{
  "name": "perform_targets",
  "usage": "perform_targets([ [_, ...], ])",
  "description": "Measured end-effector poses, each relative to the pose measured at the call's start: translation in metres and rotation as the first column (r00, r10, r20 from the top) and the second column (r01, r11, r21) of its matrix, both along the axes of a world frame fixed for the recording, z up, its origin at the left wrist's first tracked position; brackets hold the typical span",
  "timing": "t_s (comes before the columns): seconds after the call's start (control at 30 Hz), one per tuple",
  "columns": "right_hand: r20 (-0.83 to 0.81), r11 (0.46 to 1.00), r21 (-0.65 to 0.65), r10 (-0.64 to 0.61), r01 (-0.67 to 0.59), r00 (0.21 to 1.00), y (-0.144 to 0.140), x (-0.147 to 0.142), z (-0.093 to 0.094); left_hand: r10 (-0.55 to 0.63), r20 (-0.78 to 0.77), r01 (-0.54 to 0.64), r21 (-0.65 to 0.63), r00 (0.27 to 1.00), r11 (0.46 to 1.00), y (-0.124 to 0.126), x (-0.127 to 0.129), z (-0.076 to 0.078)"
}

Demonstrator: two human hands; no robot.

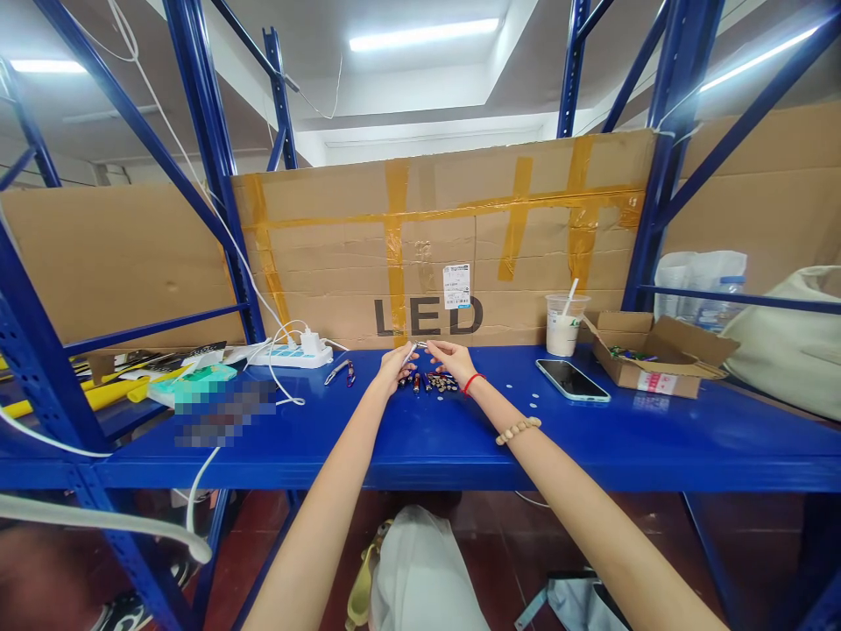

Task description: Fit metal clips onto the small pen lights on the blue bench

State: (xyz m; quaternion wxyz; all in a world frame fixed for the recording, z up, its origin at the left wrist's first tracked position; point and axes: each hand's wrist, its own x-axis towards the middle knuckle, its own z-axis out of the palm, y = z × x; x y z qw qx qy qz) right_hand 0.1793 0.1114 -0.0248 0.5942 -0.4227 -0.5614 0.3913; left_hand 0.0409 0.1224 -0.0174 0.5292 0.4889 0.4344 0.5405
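Centre of the frame: both hands meet above a small cluster of metal parts (430, 381) on the blue steel shelf (591, 438).
Left hand: the left hand (396, 366) pinches one end of a thin, pale, rod-like piece (413, 348); what the piece is cannot be told at this size.
Right hand: the right hand (452, 359) closes its fingertips on the other end of the same piece; a red string and a bead bracelet sit on that arm.
Progress: judging by the layout, one piece is in hand and a dozen or so lie loose under the hands, so most of the pile looks unhandled; no finished pieces can be picked out.
Parts, material: short, shiny, cylindrical, brass and dark red tones.
Left of the hands: a small metal clip-like tool (340, 372), then a white power strip (293, 355) with a plugged charger and trailing white cable.
Right of centre: tiny pale discs (526, 403) scattered on the smooth painted surface, a glossy smartphone (573, 380) lying flat, a clear plastic cup (565, 324) with a straw, and an open cardboard box (650, 355).
Back of the frame: a taped corrugated cardboard sheet (447, 237) printed LED.
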Motion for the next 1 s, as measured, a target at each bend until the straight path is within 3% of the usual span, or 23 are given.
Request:
perform_targets([
  [0.23, 0.127, 0.998, 0.046, -0.056, 0.051, 0.99, 0.005, 0.003, -0.004, 0.02, -0.063, -0.02, 0.007, 0.998, 1.0, -0.001, 0.001, -0.001],
  [0.5, 0.267, 0.994, 0.091, -0.076, 0.053, 0.961, 0.004, 0.003, -0.005, -0.101, -0.235, 0.117, 0.055, 0.967, 0.992, -0.01, 0.003, 0.001],
  [0.67, 0.375, 0.987, 0.159, -0.056, -0.005, 0.925, 0.002, 0.001, -0.007, -0.041, -0.297, 0.076, 0.109, 0.954, 0.991, -0.005, 0.004, -0.004],
  [0.87, 0.662, 0.944, 0.327, -0.196, -0.043, 0.723, 0.006, 0.005, -0.009, 0.055, -0.362, 0.018, 0.195, 0.931, 0.981, 0.003, 0.003, -0.012],
  [1.0, 0.696, 0.938, 0.34, -0.202, -0.07, 0.689, 0.005, 0.006, -0.008, 0.114, -0.397, -0.017, 0.24, 0.911, 0.971, 0.005, 0.001, -0.013],
])
